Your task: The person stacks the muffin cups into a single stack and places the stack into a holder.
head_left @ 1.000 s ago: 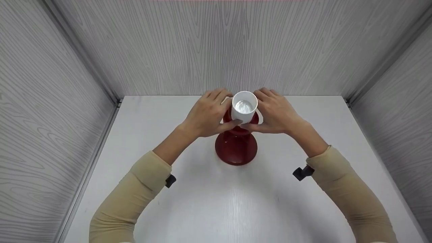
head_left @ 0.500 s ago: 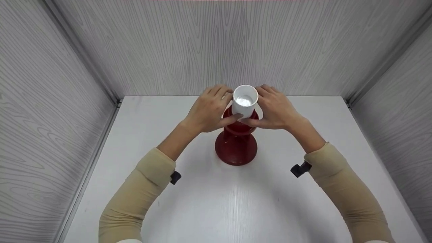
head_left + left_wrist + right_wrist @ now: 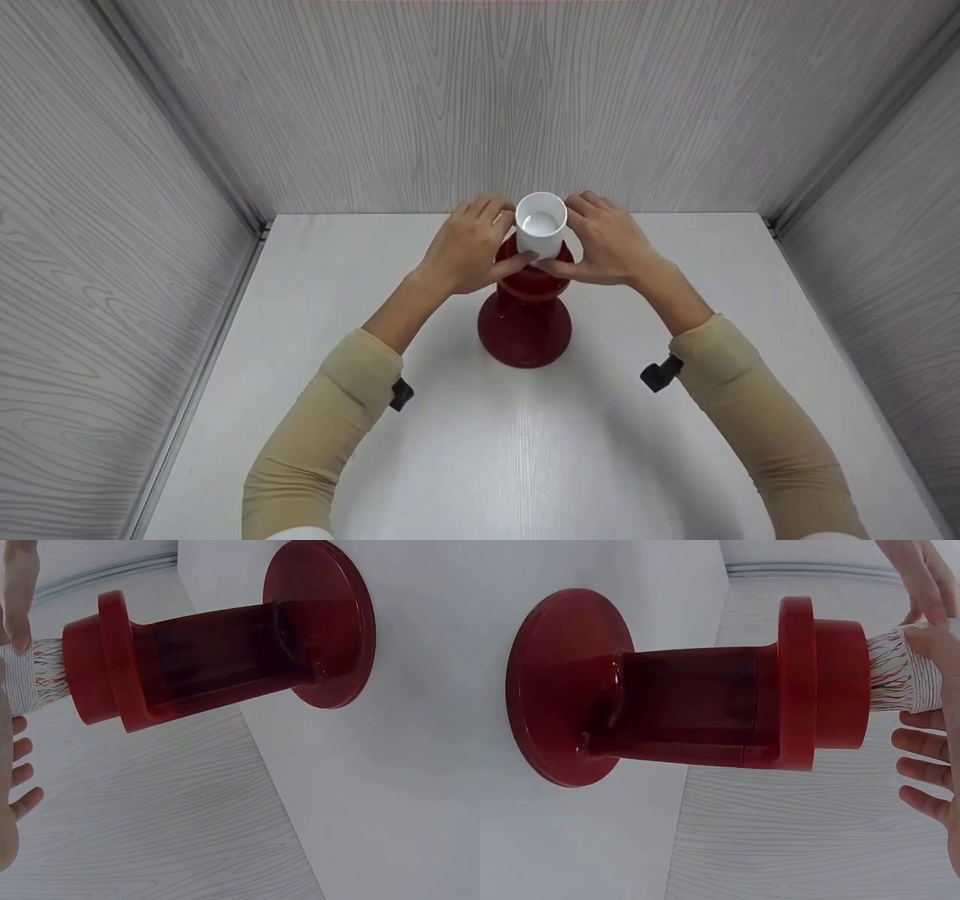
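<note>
A stack of white paper cups (image 3: 539,246) stands mouth up over a red stand (image 3: 525,334) with a round base and a collar. In the right wrist view, the stacked rims show as white ridges, and the lowest cup wall (image 3: 890,671) carries thin coloured lines. Its lower end is hidden inside the red collar (image 3: 840,682). My left hand (image 3: 471,244) holds the stack from the left, thumb on the near side. My right hand (image 3: 609,241) grips it from the right, its thumb meeting the left thumb's tip in front.
The stand rests on a white tabletop (image 3: 480,450), close to the grey wood-grain back wall (image 3: 480,105). Similar side panels rise at left (image 3: 97,262) and right (image 3: 885,225). A small black device sits at each sleeve cuff.
Both hands and the cup stack rose a little at first, away from the red stand's base. Since then they have shifted slightly left and a touch lower. The stand has stayed put.
</note>
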`<state>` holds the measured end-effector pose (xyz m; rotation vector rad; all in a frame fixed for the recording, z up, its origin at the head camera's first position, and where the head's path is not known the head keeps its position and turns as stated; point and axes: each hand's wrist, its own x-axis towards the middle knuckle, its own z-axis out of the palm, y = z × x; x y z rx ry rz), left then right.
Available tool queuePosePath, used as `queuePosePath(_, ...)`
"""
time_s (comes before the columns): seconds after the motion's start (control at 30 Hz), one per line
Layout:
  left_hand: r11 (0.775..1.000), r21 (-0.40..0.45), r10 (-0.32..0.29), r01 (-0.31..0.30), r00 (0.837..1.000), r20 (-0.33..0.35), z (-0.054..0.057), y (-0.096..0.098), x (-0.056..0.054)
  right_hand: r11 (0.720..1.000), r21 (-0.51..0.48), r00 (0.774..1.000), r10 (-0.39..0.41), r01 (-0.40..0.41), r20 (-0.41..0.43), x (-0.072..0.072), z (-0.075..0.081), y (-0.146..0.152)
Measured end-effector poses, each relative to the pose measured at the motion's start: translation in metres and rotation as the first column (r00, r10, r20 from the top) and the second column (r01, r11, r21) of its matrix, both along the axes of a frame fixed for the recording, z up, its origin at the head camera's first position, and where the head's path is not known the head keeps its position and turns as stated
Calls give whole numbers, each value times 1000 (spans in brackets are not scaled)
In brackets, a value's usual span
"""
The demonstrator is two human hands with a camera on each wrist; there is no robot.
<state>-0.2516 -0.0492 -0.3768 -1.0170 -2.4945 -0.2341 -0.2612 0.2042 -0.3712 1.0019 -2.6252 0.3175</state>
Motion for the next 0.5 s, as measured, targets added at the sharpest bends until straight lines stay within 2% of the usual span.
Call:
queuePosePath(0.23, 1000, 6, 2, -2, 999, 33, -8, 2, -3, 1000, -23, 1000, -8, 8, 20, -3, -10, 0)
queuePosePath(0.5, 1000, 0, 12, -12, 998, 64, -15, 4, -5, 999, -38, 996, -19, 22, 85, -3, -16, 1)
